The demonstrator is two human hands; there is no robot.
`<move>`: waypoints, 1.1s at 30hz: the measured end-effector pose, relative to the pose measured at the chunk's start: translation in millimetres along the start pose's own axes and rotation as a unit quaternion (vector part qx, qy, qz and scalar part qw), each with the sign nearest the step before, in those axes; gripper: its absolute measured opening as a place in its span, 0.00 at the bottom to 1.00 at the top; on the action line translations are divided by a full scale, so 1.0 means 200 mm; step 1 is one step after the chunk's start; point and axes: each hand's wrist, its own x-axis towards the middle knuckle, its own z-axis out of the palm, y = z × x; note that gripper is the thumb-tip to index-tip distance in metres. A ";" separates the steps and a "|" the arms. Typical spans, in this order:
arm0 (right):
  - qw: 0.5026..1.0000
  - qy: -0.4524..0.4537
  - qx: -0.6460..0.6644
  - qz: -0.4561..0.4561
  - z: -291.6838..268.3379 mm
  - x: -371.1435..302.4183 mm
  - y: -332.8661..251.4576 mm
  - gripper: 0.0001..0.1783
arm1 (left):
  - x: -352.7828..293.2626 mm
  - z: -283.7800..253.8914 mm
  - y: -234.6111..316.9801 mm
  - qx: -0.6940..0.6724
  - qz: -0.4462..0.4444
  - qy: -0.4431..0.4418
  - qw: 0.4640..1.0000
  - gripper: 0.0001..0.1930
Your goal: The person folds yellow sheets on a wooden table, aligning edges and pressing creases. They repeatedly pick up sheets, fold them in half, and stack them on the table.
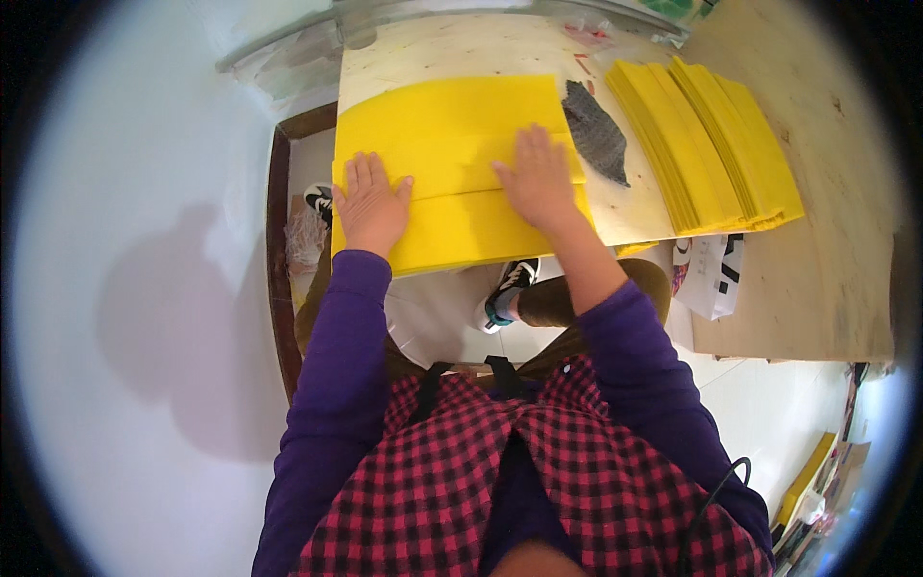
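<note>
A wide yellow sheet (452,106), felt-like and folded over itself, lies across the near part of the wooden table in front of me. Its flap edge runs crosswise between my hands. My left hand (373,204) rests flat on its left side, fingers spread. Toward the right side, my right hand (540,181) lies on the fold with its fingers stretched out. Neither hand grips anything. Just right of the sheet is a dark grey scrap of cloth (596,133). What lies under the sheet is hidden.
Stacks of folded yellow pieces (707,149) stand at the table's right. A white printed bag (713,274) hangs below them, beside a wooden panel (798,298). The white wall (125,288) is close on my left. My legs and shoes are under the table (413,48).
</note>
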 end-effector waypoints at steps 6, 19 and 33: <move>0.984 -0.019 0.139 -0.112 0.04 0.08 -0.36 0.40 | 0.00 -0.01 0.00 0.000 0.005 -0.002 1.000 0.36; 0.994 -0.071 0.049 0.069 0.07 -0.02 0.22 0.42 | 0.02 0.01 -0.05 -0.037 0.019 -0.012 0.999 0.34; 0.783 -0.002 0.594 0.187 -0.08 -0.26 0.42 0.20 | -0.22 -0.23 -0.32 -0.676 -0.147 -0.002 0.722 0.15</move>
